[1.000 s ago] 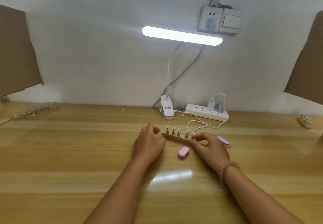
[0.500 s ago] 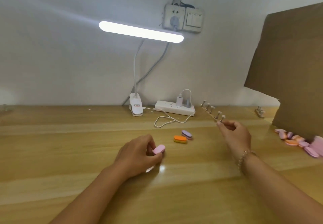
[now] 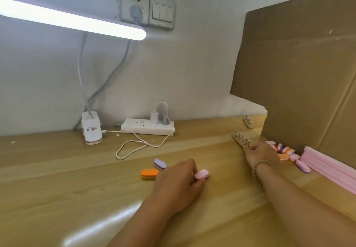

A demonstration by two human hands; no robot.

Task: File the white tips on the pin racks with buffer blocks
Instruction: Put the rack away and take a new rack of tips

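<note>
As left hand (image 3: 179, 183) fingers pinch a pink buffer block (image 3: 201, 174), right hand (image 3: 260, 155) grips a pin rack (image 3: 240, 139).

Pale, glossy wooden table (image 3: 57, 189). Carries at its far edge a white lamp base (image 3: 92, 129) on the left and a power strip (image 3: 147, 129) just right of it, with a looped white cable (image 3: 134, 146) trailing nearer. Holds around the middle 3 blocks: a purple buffer block (image 3: 160, 164), an orange buffer block (image 3: 148, 174) just beside it, and a pink buffer block (image 3: 201, 174) to their right. Bears at the right a pin rack (image 3: 240, 138), a second pin rack (image 3: 248, 121) farther back, a heap of buffer blocks (image 3: 289, 155), stacked pink strips (image 3: 331, 165) and an upright cardboard panel (image 3: 298, 73).
</note>
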